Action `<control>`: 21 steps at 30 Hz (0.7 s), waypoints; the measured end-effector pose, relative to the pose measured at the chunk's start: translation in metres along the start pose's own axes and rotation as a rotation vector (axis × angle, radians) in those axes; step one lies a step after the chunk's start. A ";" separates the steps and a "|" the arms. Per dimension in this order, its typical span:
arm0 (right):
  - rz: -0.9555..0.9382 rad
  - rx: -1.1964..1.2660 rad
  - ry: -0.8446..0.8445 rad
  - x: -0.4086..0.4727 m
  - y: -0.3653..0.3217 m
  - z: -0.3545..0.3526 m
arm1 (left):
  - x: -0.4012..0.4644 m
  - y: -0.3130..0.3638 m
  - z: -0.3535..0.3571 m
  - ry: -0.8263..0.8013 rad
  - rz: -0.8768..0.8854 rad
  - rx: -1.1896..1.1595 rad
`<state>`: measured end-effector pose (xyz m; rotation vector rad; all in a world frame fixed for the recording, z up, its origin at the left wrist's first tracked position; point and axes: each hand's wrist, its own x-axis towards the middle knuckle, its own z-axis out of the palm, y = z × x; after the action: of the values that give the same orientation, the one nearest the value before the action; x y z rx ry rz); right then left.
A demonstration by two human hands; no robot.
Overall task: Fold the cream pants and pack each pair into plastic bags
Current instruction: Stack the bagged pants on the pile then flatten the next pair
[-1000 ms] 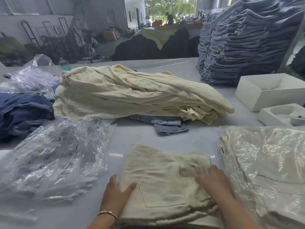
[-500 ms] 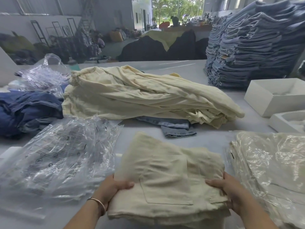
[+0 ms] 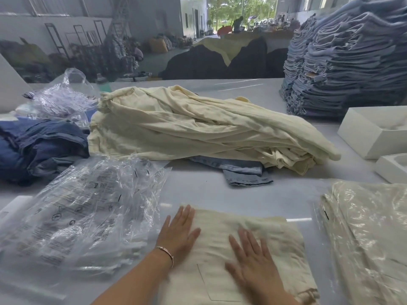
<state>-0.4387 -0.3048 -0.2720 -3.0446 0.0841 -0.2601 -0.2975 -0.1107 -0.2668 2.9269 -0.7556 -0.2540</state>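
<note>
Empty plastic bags (image 3: pixel 81 208) lie on the surface (image 3: pixel 211 190) left of the left hand (image 3: pixel 179 234), which presses flat, fingers straight, on the folded pants (image 3: pixel 259 238); the right hand (image 3: pixel 253 258) lies flat beside it, with bagged pants (image 3: pixel 370 234) further right and a loose cream pile (image 3: pixel 198 126) beyond.

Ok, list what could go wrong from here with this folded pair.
1. Both hands, left hand and right hand, only press flat on the folded cream pants; lifting may loosen the fold.
2. The empty plastic bags lie crumpled together, so more than one may come up.
3. The bagged stack lies close alongside; sliding the pants could snag its plastic.
</note>
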 end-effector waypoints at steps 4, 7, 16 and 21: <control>0.012 0.018 0.029 -0.001 0.006 0.022 | 0.011 -0.011 0.018 -0.057 -0.073 0.013; 0.024 0.021 0.061 0.003 0.005 0.022 | 0.016 -0.010 0.016 -0.058 -0.074 0.001; 0.037 0.138 -0.002 0.005 -0.003 0.009 | -0.061 -0.087 -0.013 0.423 0.103 -0.071; 0.062 0.185 0.000 0.005 -0.014 -0.001 | -0.114 -0.158 -0.016 0.327 -0.185 -0.001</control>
<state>-0.4338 -0.2916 -0.2686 -2.8530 0.1449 -0.2478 -0.3182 0.0830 -0.2586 2.9295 -0.4379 0.2065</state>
